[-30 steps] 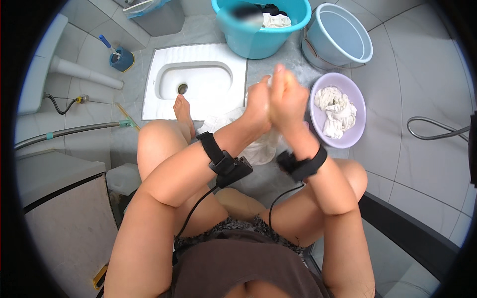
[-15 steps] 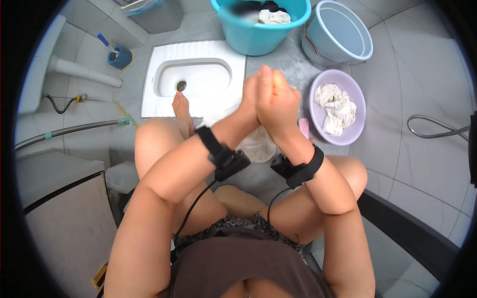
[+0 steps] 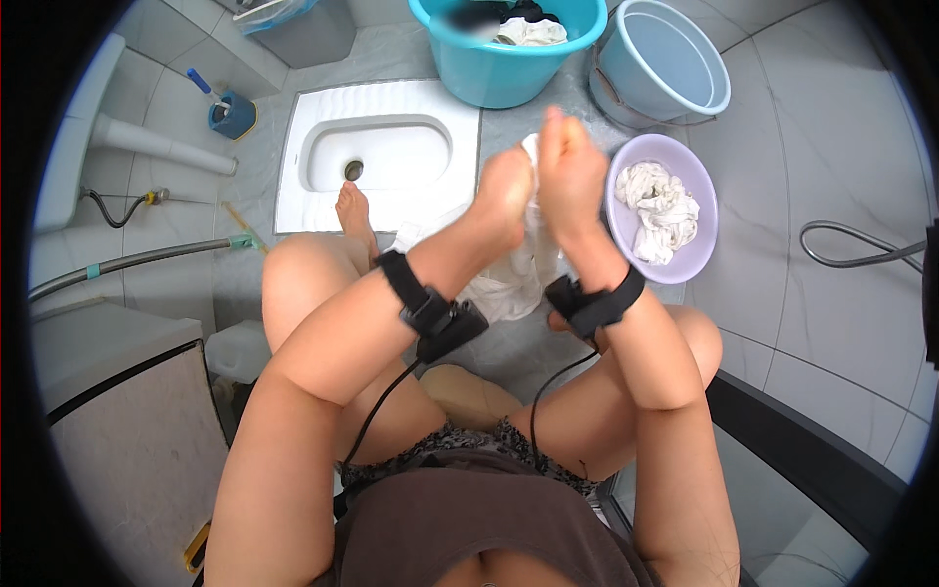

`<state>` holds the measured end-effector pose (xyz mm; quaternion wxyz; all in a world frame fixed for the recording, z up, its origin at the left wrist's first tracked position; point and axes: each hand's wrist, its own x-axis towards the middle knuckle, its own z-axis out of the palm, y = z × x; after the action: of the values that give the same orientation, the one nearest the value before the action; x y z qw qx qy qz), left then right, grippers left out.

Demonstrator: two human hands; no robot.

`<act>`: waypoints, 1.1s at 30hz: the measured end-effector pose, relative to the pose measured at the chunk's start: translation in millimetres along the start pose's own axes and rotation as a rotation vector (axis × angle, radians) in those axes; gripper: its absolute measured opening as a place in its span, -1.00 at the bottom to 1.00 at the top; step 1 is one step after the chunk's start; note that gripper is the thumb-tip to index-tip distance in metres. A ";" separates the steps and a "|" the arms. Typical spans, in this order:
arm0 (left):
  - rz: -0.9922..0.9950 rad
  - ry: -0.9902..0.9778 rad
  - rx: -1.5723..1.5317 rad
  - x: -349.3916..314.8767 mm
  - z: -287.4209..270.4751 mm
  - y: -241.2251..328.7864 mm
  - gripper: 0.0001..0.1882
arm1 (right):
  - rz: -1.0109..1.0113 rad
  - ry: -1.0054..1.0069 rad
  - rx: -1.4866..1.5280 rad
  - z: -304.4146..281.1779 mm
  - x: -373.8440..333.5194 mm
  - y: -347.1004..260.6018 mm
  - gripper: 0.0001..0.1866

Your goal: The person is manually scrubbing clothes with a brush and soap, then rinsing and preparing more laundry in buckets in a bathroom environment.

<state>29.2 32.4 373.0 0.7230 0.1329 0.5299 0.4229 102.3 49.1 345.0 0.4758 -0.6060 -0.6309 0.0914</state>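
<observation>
Both my hands are raised close together in front of my knees, gripping a wet-looking white cloth (image 3: pixel 504 292). My left hand (image 3: pixel 505 196) is closed in a fist around it. Beside it, my right hand (image 3: pixel 571 181) is closed as well, its knuckles a little farther forward. A strip of the cloth shows between the two fists, and the rest droops below them toward the floor. My forearms and the black wrist straps hide part of it.
A lilac basin (image 3: pixel 706 230) with white laundry (image 3: pixel 660 210) stands to the right. Behind are a teal tub (image 3: pixel 489 83) holding dark and white clothes and a pale blue bucket (image 3: pixel 626 88). A squat toilet (image 3: pixel 298 201) lies ahead left, a brush holder (image 3: pixel 235 117) beyond.
My hands have moved slightly apart, the right one to the right and forward. The white cloth now shows between them. My right wrist now covers the pink item on the floor.
</observation>
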 end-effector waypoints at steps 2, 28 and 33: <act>0.124 -0.138 -0.014 22.6 -28.0 -19.7 -0.70 | -0.009 -0.039 0.111 -0.2 -16.3 -28.6 -0.63; -0.138 -0.565 -0.040 -31.6 -25.7 36.6 -0.45 | 0.834 -0.501 0.850 -75.8 36.2 -39.0 -0.73; -0.060 -0.623 0.130 -37.3 -27.1 42.4 -0.45 | 0.840 -0.490 0.905 -76.6 36.6 -32.9 -0.74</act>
<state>-17.6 23.1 413.7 0.8525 0.2864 0.3127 0.3057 141.4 36.7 426.3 0.4499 -0.5024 -0.3302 0.6604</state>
